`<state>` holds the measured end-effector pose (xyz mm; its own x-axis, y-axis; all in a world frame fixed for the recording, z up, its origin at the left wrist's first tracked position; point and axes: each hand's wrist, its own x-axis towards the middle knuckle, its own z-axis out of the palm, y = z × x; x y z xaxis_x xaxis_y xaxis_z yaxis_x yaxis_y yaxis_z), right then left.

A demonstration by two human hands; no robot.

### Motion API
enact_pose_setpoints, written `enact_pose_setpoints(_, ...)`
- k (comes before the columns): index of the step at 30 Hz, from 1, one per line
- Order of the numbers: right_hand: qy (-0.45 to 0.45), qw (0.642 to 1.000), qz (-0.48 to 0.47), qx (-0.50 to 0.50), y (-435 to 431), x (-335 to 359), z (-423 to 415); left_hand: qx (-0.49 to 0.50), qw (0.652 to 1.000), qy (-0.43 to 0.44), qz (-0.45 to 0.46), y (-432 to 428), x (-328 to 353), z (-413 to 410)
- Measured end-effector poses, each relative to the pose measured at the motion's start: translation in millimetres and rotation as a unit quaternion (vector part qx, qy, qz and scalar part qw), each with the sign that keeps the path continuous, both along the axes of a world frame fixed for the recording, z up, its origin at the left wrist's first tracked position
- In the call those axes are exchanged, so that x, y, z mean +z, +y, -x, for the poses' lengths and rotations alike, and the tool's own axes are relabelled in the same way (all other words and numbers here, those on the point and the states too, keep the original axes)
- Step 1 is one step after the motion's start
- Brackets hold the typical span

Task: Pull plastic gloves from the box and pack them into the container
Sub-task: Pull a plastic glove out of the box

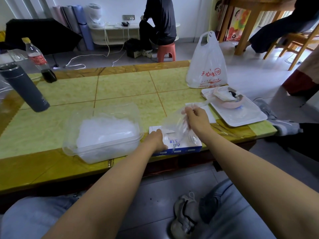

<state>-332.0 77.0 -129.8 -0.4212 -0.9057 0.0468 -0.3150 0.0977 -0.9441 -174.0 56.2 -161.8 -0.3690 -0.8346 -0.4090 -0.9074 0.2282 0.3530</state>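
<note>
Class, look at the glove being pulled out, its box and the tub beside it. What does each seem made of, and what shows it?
The glove in the right hand: thin clear plastic film, glossy; it crinkles and the glove box shows through. The glove box: probably printed cardboard, matte, with crisp folded edges. The container: clear, stiffer plastic, shiny, with a moulded rim.

this looks like a living room in a home, not a workplace. a low tiled worktop (120, 87) stands on a grey tile floor, and behind it are a small plastic stool (166, 51), a wooden dining table (245, 23) and a wooden chair (300, 40). rolled mats (81, 23) lean on the wall beside a low white shelf (114, 33) with loose cables, and a cola bottle (37, 57), a flask (24, 87) and a shopping bag (207, 66) stand on the worktop.
</note>
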Motion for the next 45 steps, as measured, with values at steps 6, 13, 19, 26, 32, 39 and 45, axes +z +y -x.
enact_pose_setpoints(6, -0.111, 0.993, 0.017, 0.026, 10, 15, -2, 0.104, 0.974, 0.185, -0.076, 4, 22, -2)
enact_pose_setpoints(13, -0.16, 0.986, -0.016, 0.042, 7, 15, -24, 0.283, 0.811, 0.478, -0.184, 9, 55, -7)
enact_pose_setpoints(19, -0.138, 0.986, -0.059, 0.066, 8, 18, -45, 0.337, 0.743, 0.567, -0.113, 3, 59, -38)
enact_pose_setpoints(26, -0.122, 0.986, -0.109, 0.04, -1, 18, -56, 0.314, 0.754, 0.572, -0.069, -14, 65, -111)
enact_pose_setpoints(32, -0.222, 0.957, -0.08, 0.17, -28, 33, -95, 0.185, 0.854, 0.457, -0.164, -18, 87, -158)
enact_pose_setpoints(39, -0.083, 0.944, -0.091, 0.305, -54, 26, -140, 0.177, 0.881, 0.393, -0.195, -39, 90, -192)
enact_pose_setpoints(45, -0.089, 0.985, -0.087, 0.117, -72, 23, -153, 0.364, 0.837, 0.398, -0.089, -68, 73, -222)
